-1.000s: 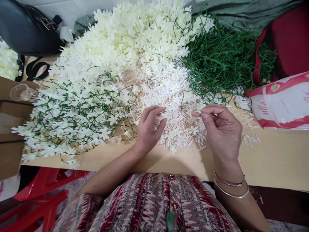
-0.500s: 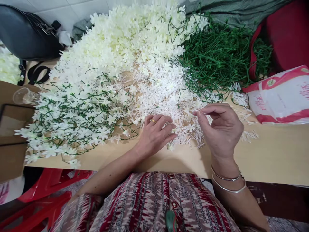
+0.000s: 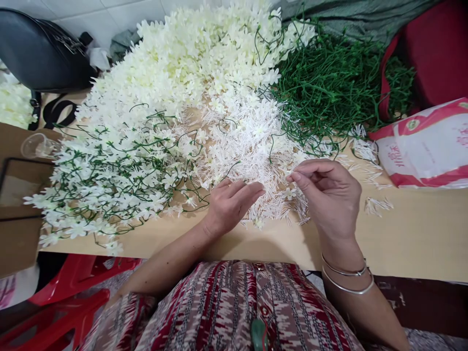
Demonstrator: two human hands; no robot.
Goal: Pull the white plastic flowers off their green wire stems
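My left hand (image 3: 234, 204) is closed in a pinch over the near edge of the white pile. A thin green stem (image 3: 233, 168) curves out from behind its fingers; the gripped end is hidden. My right hand (image 3: 329, 195), pinched at thumb and forefinger, has a tiny pale tip between them, seemingly a white stamen. The fingertips of the two hands are a short way apart. Beneath them lie many thin white artificial stamens (image 3: 252, 156) with a few small blossoms. To the left are white artificial flowers on green stems (image 3: 120, 170).
Loose white petals (image 3: 183, 58) are heaped at the back. Bare green stems (image 3: 329, 83) form a pile at back right, beside a red bag (image 3: 435, 53) and a pink-white packet (image 3: 424, 146). A black bag (image 3: 44, 53), clear cup (image 3: 36, 145) and cardboard box (image 3: 18, 234) stand left.
My left hand has moved slightly right and its fingers have drawn together into a pinch. My right hand keeps its pinch and has shifted a little left. The view has tilted slightly.
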